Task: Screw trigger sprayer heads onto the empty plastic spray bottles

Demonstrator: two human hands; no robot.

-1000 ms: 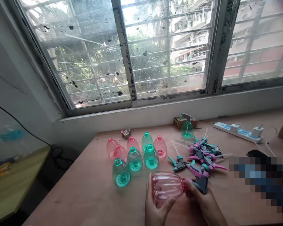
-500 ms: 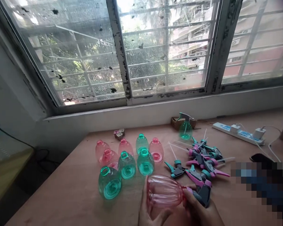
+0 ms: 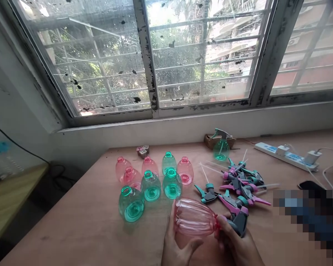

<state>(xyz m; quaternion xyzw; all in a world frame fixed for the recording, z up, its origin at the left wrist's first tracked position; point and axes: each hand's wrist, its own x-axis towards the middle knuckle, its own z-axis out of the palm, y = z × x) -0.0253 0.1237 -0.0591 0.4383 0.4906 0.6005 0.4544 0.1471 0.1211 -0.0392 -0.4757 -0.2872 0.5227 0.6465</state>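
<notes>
My left hand (image 3: 177, 245) cups a ribbed pink bottle (image 3: 194, 218) that lies on its side just above the wooden table (image 3: 80, 229). At the bottle's neck my right hand (image 3: 237, 245) grips a pink and grey spray trigger head (image 3: 237, 220). Behind them stands a cluster of several open pink and teal bottles (image 3: 151, 179). To the right of the cluster lies a pile of loose trigger heads (image 3: 240, 183) with white dip tubes.
One assembled teal spray bottle (image 3: 221, 146) stands by a small brown box near the window wall. A white power strip (image 3: 287, 156) with chargers and a dark phone (image 3: 310, 184) lie at the right. Small blocks (image 3: 143, 150) sit at the back, a second table (image 3: 8, 199) at left.
Both hands have stayed on the pink bottle and trigger head, shifting slightly. The view has swung a little, so the table items sit slightly differently in frame.
</notes>
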